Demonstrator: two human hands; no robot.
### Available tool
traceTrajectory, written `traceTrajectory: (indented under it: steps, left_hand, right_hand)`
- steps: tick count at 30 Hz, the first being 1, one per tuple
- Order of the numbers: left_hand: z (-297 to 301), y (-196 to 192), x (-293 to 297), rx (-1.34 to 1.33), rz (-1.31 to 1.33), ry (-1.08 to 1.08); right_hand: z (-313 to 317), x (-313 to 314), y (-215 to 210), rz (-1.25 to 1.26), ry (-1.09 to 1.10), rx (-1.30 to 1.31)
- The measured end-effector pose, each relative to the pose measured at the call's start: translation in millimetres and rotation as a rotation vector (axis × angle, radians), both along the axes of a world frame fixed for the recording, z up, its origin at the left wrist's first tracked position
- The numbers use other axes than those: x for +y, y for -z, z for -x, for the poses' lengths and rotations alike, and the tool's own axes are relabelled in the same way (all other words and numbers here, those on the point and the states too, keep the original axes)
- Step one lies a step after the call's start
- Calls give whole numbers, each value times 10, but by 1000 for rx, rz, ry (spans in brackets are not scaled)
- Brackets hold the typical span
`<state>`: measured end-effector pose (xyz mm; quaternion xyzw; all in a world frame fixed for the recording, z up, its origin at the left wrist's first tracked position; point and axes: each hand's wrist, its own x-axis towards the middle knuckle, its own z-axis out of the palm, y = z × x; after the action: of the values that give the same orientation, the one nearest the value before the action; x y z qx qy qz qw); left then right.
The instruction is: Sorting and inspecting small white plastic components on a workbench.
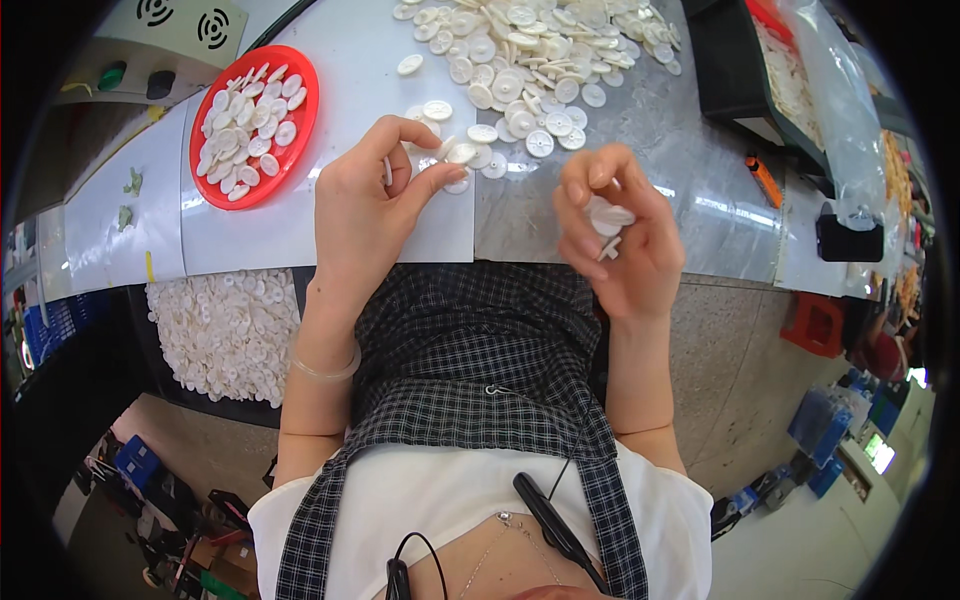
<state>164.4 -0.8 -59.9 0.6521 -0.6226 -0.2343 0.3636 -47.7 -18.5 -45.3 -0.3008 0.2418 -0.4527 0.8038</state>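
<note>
My left hand is closed in a pinch, thumb and index finger at a white plastic disc at the near edge of some loose discs. A bit of white also shows between its curled fingers. My right hand is raised near the table's front edge, its fingers curled round a few small white plastic discs, one showing a short stem. Farther back lies a large heap of the same round discs. To the left of my left hand, a red plate carries many more.
A box of small white discs sits below the table edge at left. A grey machine with knobs stands back left. At right are a black bin, an orange-and-black tool, a dark phone-like object and a red stool.
</note>
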Motion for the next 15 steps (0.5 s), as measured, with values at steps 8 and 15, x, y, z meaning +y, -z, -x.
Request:
traceTrajectory:
  steps: [8, 15]
  left_hand:
    - [-5, -18, 16, 1, -6, -7]
    - [-12, -54, 32, 73, -43, -54]
  right_hand:
    - [-251, -204, 54, 859, 331, 1102]
    - [-448, -324, 157, 1085, 311, 1468]
